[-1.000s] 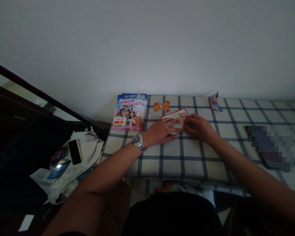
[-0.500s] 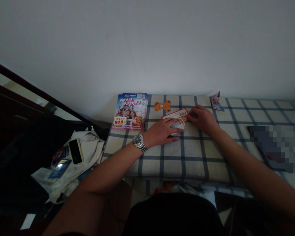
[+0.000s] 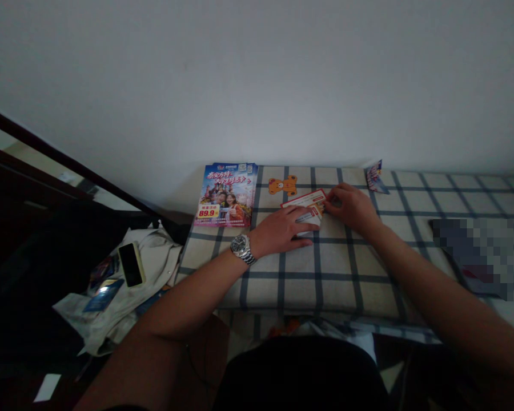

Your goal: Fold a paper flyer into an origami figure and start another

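A red-and-cream paper leaflet [image 3: 307, 200] lies on the checked bed sheet [image 3: 325, 268]. My left hand [image 3: 282, 229], with a metal watch on the wrist, lies flat on the leaflet's near part, fingers stretched out and pressing it down. My right hand [image 3: 352, 206] has its fingers curled and pinched at the leaflet's right edge.
A stack of colourful flyers [image 3: 227, 194] lies at the sheet's far left corner, an orange bear cut-out [image 3: 282, 185] beside it. A small folded paper piece [image 3: 373, 176] stands by the wall. A phone [image 3: 129, 264] rests on crumpled cloth, left of the bed.
My right hand has slid away from me along the leaflet's right edge, from its near corner to its far right corner. My left hand has stayed pressed on the paper.
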The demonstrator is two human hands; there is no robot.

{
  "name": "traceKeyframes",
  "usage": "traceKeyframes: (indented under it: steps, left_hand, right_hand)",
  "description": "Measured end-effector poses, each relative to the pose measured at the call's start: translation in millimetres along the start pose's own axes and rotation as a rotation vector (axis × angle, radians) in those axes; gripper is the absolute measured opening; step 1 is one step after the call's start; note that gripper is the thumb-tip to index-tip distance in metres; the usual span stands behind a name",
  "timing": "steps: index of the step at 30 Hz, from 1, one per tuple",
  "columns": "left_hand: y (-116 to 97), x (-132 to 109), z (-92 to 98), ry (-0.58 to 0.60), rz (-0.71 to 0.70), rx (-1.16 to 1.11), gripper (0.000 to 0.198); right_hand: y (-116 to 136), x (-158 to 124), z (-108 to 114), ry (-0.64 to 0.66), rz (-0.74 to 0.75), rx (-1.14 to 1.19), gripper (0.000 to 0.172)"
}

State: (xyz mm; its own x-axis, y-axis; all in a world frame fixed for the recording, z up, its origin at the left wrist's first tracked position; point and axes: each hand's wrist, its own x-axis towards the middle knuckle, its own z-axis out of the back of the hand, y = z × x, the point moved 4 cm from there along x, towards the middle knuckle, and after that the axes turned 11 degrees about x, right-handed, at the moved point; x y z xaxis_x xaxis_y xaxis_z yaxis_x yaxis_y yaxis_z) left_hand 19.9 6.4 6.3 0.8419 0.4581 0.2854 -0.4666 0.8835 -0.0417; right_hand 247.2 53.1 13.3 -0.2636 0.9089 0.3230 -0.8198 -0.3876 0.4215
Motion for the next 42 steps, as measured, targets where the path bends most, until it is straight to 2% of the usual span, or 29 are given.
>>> traceKeyframes:
  steps: [9,19,25,29,32,42]
  left_hand:
    - [1,-1,-2.1,-0.002,0.002,-0.003,0.046]
    - [-1,-1,-0.7,-0.002,0.007,0.027,0.046]
    - [-1,0,-2.3,0.009,0.02,0.048,0.047]
    - [-2,2,-3.8,0.001,0.027,0.041,0.046]
    - [-2,3,-5.1,-0.001,0.032,0.04,0.045]
    - [1,6,-4.0,-0.01,0.017,-0.003,0.043]
  right_hand:
    - [-14,10,-2,-0.036,-0.11,0.009,0.015]
    - [-15,9,2,-0.074,-0.078,0.049,0.013]
    - [-9,0,4,-0.042,0.012,0.182,0.014]
    - [5,-10,0,0.039,0.216,0.279,0.013]
    - [8,-17,-5,0.079,0.296,0.317,0.015]
    - [2,-24,-10,0.062,0.303,0.311,0.019]
